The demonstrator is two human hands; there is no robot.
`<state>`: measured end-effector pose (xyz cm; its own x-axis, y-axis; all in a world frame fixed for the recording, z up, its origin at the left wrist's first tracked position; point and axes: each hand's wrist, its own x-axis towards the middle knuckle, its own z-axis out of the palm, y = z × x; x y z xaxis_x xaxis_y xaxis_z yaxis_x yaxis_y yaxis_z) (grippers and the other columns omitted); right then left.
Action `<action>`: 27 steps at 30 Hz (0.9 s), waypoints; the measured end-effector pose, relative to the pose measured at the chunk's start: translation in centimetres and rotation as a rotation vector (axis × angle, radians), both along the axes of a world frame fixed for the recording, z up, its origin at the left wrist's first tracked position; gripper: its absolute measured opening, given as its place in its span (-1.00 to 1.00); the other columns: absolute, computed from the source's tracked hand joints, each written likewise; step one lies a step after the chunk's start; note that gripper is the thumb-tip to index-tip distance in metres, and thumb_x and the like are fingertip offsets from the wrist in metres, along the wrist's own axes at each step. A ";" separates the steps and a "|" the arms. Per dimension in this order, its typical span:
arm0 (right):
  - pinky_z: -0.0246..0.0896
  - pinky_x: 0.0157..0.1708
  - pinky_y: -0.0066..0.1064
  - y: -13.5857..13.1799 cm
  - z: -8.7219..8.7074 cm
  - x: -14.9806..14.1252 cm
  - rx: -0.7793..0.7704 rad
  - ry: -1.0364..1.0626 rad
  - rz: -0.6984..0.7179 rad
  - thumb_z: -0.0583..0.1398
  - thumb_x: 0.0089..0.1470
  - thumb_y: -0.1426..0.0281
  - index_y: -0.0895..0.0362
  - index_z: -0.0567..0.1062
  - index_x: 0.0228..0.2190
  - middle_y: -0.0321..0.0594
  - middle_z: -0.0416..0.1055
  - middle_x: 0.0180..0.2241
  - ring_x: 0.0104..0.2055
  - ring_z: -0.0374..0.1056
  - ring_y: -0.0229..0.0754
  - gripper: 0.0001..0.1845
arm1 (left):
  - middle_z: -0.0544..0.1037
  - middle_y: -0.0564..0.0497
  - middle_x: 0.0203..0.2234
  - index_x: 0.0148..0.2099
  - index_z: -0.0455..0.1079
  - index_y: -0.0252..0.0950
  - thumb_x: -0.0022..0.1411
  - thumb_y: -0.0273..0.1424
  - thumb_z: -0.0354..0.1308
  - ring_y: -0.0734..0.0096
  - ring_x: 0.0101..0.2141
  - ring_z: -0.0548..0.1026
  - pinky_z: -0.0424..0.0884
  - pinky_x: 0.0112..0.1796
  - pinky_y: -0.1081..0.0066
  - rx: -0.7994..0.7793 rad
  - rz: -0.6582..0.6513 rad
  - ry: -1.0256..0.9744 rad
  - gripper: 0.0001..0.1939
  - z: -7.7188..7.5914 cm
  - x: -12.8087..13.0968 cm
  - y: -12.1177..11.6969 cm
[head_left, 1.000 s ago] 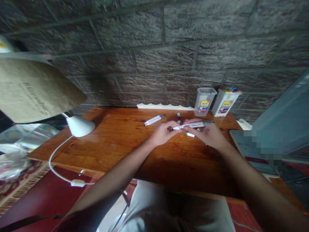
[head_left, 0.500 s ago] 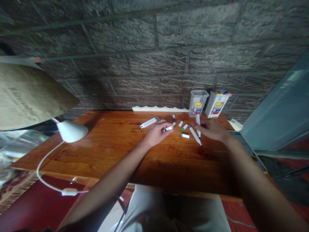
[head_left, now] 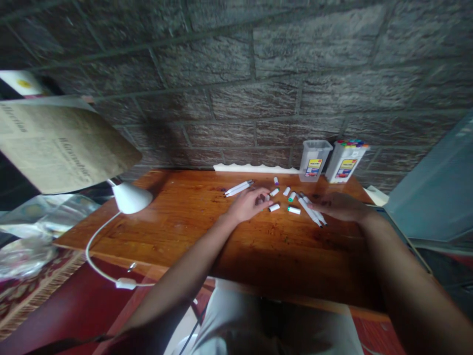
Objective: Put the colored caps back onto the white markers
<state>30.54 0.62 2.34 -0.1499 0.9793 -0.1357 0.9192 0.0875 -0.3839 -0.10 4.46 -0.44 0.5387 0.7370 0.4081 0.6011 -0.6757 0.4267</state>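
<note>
My left hand (head_left: pixel 248 203) rests on the wooden table (head_left: pixel 185 222), fingers loosely spread and holding nothing. A white cap (head_left: pixel 274 207) lies just off its fingertips. Several more small caps (head_left: pixel 287 191) are scattered beyond it, one with a green end (head_left: pixel 294 210). My right hand (head_left: pixel 342 206) lies flat, palm down and open. Its fingertips are at the end of two white markers (head_left: pixel 309 210) that lie side by side on the table. Another pair of white markers (head_left: pixel 239 188) lies to the left of my left hand.
Against the brick wall stand an empty clear tub (head_left: pixel 314 159) and a tub full of coloured markers (head_left: pixel 346 159). A white lamp (head_left: pixel 131 197) with its cord sits at the left table edge, under a brown paper sheet (head_left: pixel 62 143). A dark flat device (head_left: pixel 402 231) lies at the right.
A second ago both hands held a marker together. The marker now lies on the table, the cap from my left hand lies loose, and my right hand has flattened beside the markers.
</note>
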 end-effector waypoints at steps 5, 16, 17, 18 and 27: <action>0.11 -0.45 -0.36 0.3 0.4 -0.6 0.004 -0.112 -0.064 -0.01 0.15 -0.09 0.10 0.59 -0.47 -0.15 0.49 -0.48 -0.40 0.41 -0.11 -0.38 | 0.59 -0.12 -0.10 0.01 0.49 -0.23 0.29 -0.31 0.09 0.19 -0.08 0.53 0.40 0.00 0.28 0.039 0.417 0.213 -0.71 0.6 -3.1 1.6; 0.01 -0.54 -0.36 -0.5 0.2 -2.3 0.366 0.184 -0.088 0.11 0.14 -0.01 0.14 0.55 -0.54 -0.18 0.38 -0.62 -0.56 0.26 -0.19 -0.48 | 0.64 -0.09 -0.27 -0.12 0.52 -0.24 0.25 -0.39 0.13 0.26 -0.32 0.58 0.48 -0.20 0.31 0.081 0.287 0.055 -0.81 0.1 -2.8 1.9; 0.01 -0.54 -0.38 -0.6 0.3 -3.0 0.352 0.283 -0.059 0.12 0.12 -0.03 0.14 0.55 -0.51 -0.21 0.38 -0.61 -0.55 0.25 -0.21 -0.48 | 0.63 -0.09 -0.23 -0.08 0.50 -0.25 0.28 -0.37 0.12 0.29 -0.30 0.58 0.48 -0.18 0.33 0.085 0.232 -0.045 -0.79 0.3 -2.4 1.6; 0.02 -0.55 -0.41 -0.9 0.5 -3.8 0.325 0.411 -0.031 0.13 0.09 -0.05 0.14 0.56 -0.46 -0.24 0.40 -0.58 -0.54 0.25 -0.24 -0.48 | 0.63 -0.09 -0.20 -0.02 0.47 -0.27 0.29 -0.34 0.11 0.32 -0.28 0.58 0.47 -0.17 0.35 0.081 0.169 -0.144 -0.75 0.5 -1.9 1.2; -0.09 -0.62 -0.50 -1.7 0.3 -8.6 0.132 1.104 -0.053 0.32 -0.13 -0.03 0.17 0.57 -0.27 -0.44 0.25 -0.64 -0.63 0.01 -0.40 -0.45 | 0.62 -0.06 -0.19 -0.01 0.43 -0.29 0.23 -0.25 0.23 0.40 -0.22 0.57 0.46 -0.18 0.42 0.038 -0.167 -0.456 -0.67 0.5 2.4 -2.2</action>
